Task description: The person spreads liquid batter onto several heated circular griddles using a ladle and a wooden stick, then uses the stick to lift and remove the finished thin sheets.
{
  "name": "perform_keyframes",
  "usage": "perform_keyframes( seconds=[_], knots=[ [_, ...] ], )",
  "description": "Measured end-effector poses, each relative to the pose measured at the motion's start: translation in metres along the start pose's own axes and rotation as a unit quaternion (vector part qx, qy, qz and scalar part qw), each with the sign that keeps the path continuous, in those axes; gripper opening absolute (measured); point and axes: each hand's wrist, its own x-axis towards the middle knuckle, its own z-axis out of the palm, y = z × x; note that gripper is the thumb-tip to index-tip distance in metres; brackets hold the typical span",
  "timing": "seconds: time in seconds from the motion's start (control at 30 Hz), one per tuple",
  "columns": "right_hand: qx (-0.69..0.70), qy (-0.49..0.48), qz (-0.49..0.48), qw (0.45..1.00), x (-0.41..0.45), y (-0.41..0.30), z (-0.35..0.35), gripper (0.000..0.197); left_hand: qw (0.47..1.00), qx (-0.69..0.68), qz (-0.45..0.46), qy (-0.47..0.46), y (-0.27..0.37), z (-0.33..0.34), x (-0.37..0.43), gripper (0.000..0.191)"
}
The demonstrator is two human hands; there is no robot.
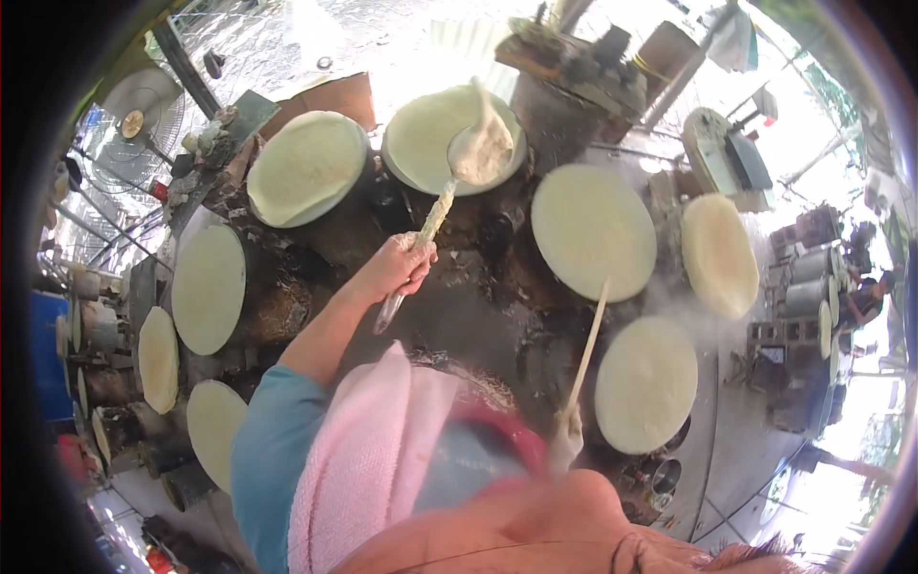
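Observation:
My left hand (pixel 407 264), its fingers coated with pale batter, is closed around the handle of a metal ladle (pixel 459 161). The ladle is over the far middle round griddle (pixel 412 136), and its bowl and the pale batter on it are motion-blurred. In my right hand (pixel 567 438), low and right of my body, is a thin wooden stick (pixel 594 337). Its far tip reaches the near edge of a round griddle (pixel 594 229) covered by a smooth pale sheet. Whether the tip touches the sheet cannot be told. At the far left of centre, another round sheet (pixel 308 168) has a folded lower edge.
More round pale sheets on griddles curve around me, left (pixel 209 290) and right (pixel 645 385). A browned round flatbread (pixel 719 256) is at the right, with steam near it. A standing fan (pixel 133 123) is at the upper left. A cardboard box (pixel 323 104) stands behind the griddles.

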Motion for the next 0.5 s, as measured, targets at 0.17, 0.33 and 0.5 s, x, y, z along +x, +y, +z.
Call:
perform_keyframes(
  seconds=[0.17,0.33,0.5],
  knots=[
    [-0.042,-0.151,0.035,0.987,0.057,-0.116,0.190,0.033,0.972,-0.221,-0.036,-0.069,0.032,-0.083,0.016,0.026],
    [-0.069,-0.304,-0.086,0.946,0.163,-0.137,0.340,0.055,0.908,-0.403,-0.082,-0.084,0.022,-0.121,0.040,0.026],
    [-0.334,-0.255,-0.200,0.885,0.271,-0.155,0.460,0.082,0.942,-0.322,-0.054,0.080,0.052,-0.118,0.042,0.027]
  ],
)
